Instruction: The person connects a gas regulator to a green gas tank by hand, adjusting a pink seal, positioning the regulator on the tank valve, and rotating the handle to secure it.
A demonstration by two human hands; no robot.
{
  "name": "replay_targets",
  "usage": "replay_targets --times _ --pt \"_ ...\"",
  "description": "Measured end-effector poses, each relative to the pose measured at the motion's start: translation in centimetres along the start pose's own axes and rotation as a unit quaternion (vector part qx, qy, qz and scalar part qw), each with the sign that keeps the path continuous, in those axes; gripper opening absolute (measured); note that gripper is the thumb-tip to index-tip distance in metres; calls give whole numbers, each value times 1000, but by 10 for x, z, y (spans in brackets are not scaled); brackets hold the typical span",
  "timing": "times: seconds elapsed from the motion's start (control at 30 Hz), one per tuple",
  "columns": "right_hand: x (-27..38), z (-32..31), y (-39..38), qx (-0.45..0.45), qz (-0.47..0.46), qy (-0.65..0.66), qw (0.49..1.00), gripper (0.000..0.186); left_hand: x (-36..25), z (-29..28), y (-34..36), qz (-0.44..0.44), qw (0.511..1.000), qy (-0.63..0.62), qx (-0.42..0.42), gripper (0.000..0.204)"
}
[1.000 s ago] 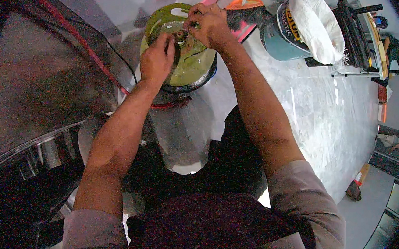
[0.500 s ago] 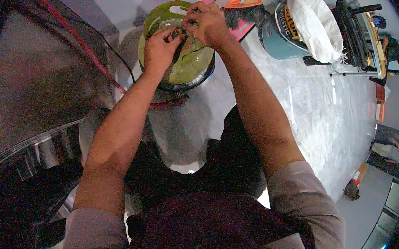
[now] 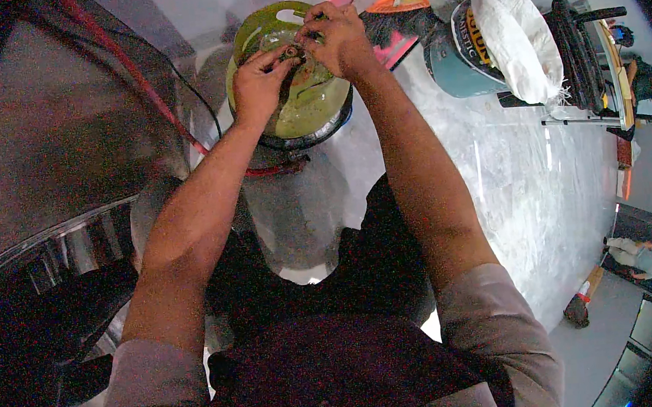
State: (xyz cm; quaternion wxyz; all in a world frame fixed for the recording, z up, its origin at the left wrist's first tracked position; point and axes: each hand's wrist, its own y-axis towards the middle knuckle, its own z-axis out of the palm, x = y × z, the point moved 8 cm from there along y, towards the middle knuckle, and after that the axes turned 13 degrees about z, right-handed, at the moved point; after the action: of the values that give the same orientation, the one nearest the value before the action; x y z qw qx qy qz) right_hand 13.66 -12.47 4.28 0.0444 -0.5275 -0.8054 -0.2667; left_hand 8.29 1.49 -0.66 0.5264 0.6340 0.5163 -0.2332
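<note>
My left hand [image 3: 257, 83] pinches a round valve [image 3: 292, 51] atop the glossy green cylinder [image 3: 310, 114], my right hand [image 3: 338, 40] curled near, hold unclear; woven sack [image 3: 516, 43] right of the cylinder

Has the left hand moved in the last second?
Yes, slightly: measured against the green cylinder, the left hand now reaches farther right.

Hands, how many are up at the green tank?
2: the left hand is at the small round fitting on top of the green tank; the right hand is beside it, further right.
</note>
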Motion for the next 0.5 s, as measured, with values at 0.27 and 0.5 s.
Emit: replay_targets --times 0.27,0.5 --pt "-3 5 4 26 -4 4 1000 20 -6 8 1 108 992 64 17 28" --pt "-3 2 3 20 3 27 999 21 11 12 -4 -20 999 11 39 33"
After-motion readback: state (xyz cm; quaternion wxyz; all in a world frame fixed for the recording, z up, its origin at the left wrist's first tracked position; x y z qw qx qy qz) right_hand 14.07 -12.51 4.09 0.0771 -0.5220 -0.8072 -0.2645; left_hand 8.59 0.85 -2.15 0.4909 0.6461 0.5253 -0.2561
